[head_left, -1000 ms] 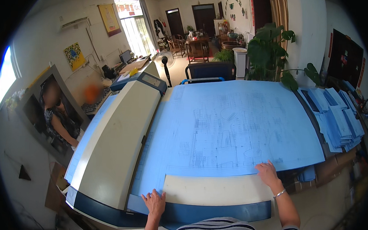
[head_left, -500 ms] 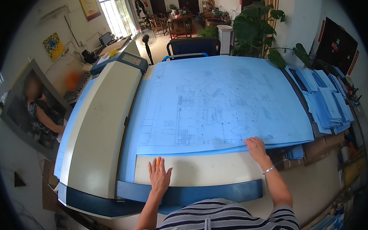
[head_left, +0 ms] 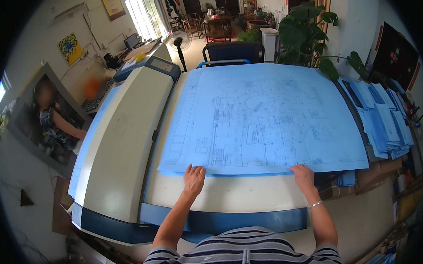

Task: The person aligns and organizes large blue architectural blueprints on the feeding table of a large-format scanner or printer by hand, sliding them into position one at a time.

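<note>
A wide stack of blue drawing sheets with fine line plans lies across the cream bed of a large-format machine. At the stack's near edge, left of its middle, my left hand has its fingers closed on the paper. My right hand grips the same edge farther right, its thumb hidden. Beside the stack on the left runs the machine's long cream housing, with a strip of bare bed between them. More blue paper shows beyond the housing.
Folded blue drawings are piled at the right, with cardboard boxes below. A dark blue chair and a leafy plant stand behind the bed. A dark blue rail borders its near side. A mirror hangs left.
My left hand has gone from lying spread on the bed to holding the sheets' near edge. The paper has shifted away from the housing, baring a bed strip. The view has turned slightly.
</note>
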Demonstrator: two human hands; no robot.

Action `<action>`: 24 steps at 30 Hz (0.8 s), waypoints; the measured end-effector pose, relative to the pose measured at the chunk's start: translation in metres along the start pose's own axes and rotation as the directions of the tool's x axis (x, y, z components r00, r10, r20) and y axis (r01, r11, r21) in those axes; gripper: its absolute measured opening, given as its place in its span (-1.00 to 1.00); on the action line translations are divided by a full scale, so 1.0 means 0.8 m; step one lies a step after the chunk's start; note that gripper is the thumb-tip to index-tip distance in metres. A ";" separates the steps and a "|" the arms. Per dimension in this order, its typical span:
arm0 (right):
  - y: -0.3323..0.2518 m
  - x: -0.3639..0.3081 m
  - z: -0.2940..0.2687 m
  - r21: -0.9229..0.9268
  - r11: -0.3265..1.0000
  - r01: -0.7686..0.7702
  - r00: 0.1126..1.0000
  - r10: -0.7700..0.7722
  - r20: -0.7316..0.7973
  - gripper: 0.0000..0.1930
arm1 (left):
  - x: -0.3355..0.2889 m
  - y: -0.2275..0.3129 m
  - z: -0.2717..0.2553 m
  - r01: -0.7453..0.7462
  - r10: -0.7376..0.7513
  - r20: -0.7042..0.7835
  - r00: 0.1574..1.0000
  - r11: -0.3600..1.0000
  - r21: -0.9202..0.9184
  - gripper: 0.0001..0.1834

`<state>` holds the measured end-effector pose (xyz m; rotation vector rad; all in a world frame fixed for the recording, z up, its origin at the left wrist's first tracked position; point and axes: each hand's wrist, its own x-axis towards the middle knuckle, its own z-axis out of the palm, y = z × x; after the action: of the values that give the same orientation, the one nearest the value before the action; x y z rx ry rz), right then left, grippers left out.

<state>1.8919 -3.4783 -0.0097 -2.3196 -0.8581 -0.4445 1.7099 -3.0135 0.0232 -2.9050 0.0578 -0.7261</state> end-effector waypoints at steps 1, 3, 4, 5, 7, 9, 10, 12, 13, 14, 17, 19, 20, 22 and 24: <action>-0.007 -0.008 -0.006 0.005 1.000 -0.012 1.000 0.012 0.006 -0.82 | -0.005 0.003 -0.009 -0.008 0.008 -0.003 1.000 1.000 -0.009 -0.87; -0.030 -0.024 -0.016 0.038 0.999 -0.027 0.999 0.025 0.038 -0.82 | -0.024 0.006 -0.028 0.011 -0.011 0.019 1.000 1.000 -0.015 -0.88; -0.041 -0.034 -0.021 0.056 0.998 -0.036 0.998 0.033 0.056 -0.83 | -0.037 0.007 -0.039 0.033 -0.033 0.043 0.999 0.999 -0.014 -0.88; -0.049 -0.047 -0.021 0.066 0.997 -0.040 0.995 0.034 0.095 -0.84 | -0.051 0.009 -0.047 0.057 -0.055 0.072 0.996 0.998 -0.017 -0.87; -0.062 -0.071 -0.020 0.084 0.995 -0.055 0.984 0.040 0.176 -0.86 | -0.076 0.010 -0.062 0.112 -0.104 0.165 0.981 0.993 -0.042 -0.87; -0.073 -0.090 -0.018 0.140 0.986 -0.094 0.972 0.060 0.225 -0.88 | -0.096 0.011 -0.073 0.177 -0.150 0.299 0.942 0.982 -0.065 -0.80; -0.079 -0.094 -0.019 0.171 0.979 -0.109 0.967 0.065 0.246 -0.88 | -0.105 0.014 -0.079 0.200 -0.169 0.324 0.931 0.977 -0.066 -0.77; -0.085 -0.100 -0.030 0.159 0.967 -0.198 0.939 0.141 0.314 -0.87 | -0.120 0.020 -0.089 0.247 -0.204 0.374 0.905 0.967 -0.069 -0.72; -0.090 -0.101 -0.034 0.155 0.959 -0.239 0.921 0.174 0.348 -0.86 | -0.120 0.018 -0.100 0.311 -0.239 0.459 0.856 0.947 -0.087 -0.66; -0.094 -0.098 -0.029 0.177 0.957 -0.228 0.943 0.173 0.283 -0.86 | -0.115 0.014 -0.098 0.328 -0.260 0.424 0.868 0.940 -0.095 -0.66; -0.104 -0.082 -0.023 0.237 0.936 -0.259 0.961 0.224 0.166 -0.83 | -0.098 0.009 -0.086 0.383 -0.331 0.351 0.876 0.919 -0.090 -0.69; -0.104 -0.081 -0.015 0.165 0.968 -0.187 0.973 0.159 0.169 -0.80 | -0.102 0.001 -0.066 0.368 -0.323 0.323 0.890 0.926 -0.086 -0.70; -0.103 -0.081 -0.011 0.128 0.981 -0.149 0.977 0.127 0.170 -0.79 | -0.105 -0.003 -0.058 0.358 -0.317 0.306 0.897 0.930 -0.086 -0.70; -0.101 -0.100 -0.007 0.073 0.981 -0.178 0.958 0.156 0.241 -0.76 | -0.108 -0.005 -0.061 0.381 -0.333 0.390 0.858 0.923 -0.051 -0.74; -0.101 -0.100 -0.017 0.030 0.963 -0.266 0.898 0.236 0.372 -0.73 | -0.093 0.003 -0.086 0.421 -0.356 0.537 0.765 0.907 0.003 -0.77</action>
<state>1.7773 -3.4761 -0.0042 -2.4319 -0.7095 0.1388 1.6117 -3.0198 0.0482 -3.1498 -0.6038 0.0766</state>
